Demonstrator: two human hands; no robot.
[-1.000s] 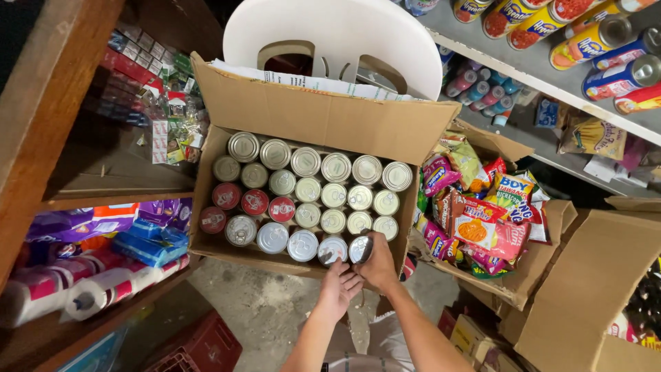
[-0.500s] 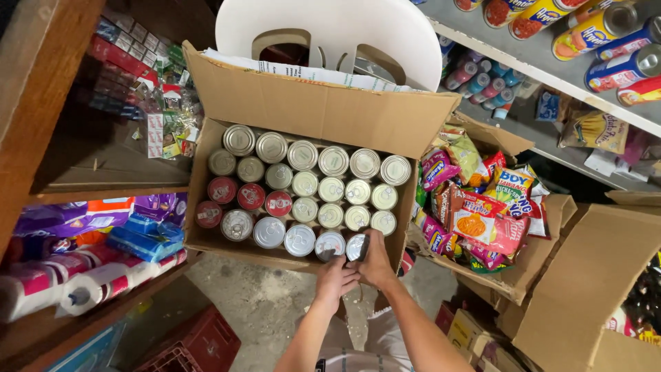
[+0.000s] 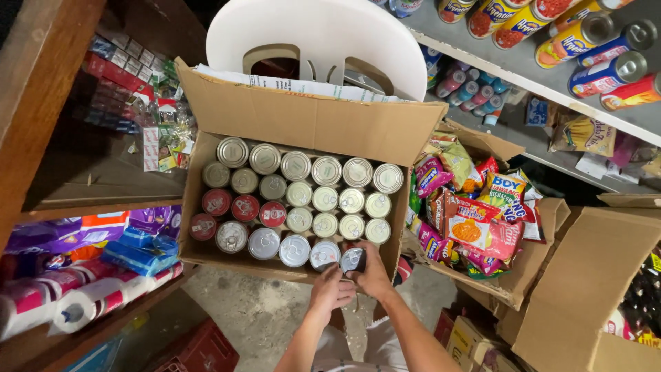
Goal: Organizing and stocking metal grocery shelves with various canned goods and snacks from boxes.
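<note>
An open cardboard box [image 3: 303,117] stands below me, filled with rows of upright cans [image 3: 310,200] with silver and red tops. My right hand [image 3: 372,272] grips a can [image 3: 352,260] at the box's near right corner. My left hand [image 3: 330,286] rests beside it on the box's near edge, touching a neighbouring silver can [image 3: 323,253].
A white plastic chair [image 3: 323,38] stands behind the box. A second box of colourful snack packets [image 3: 475,213] sits to the right, with empty cardboard boxes [image 3: 592,289] beyond. Shelves hold cans [image 3: 585,41] above right, paper rolls [image 3: 76,303] lower left. A red crate [image 3: 200,351] is below.
The view has drifted slightly. Both hands have stayed at the near right corner of the box, the right hand still on the same can.
</note>
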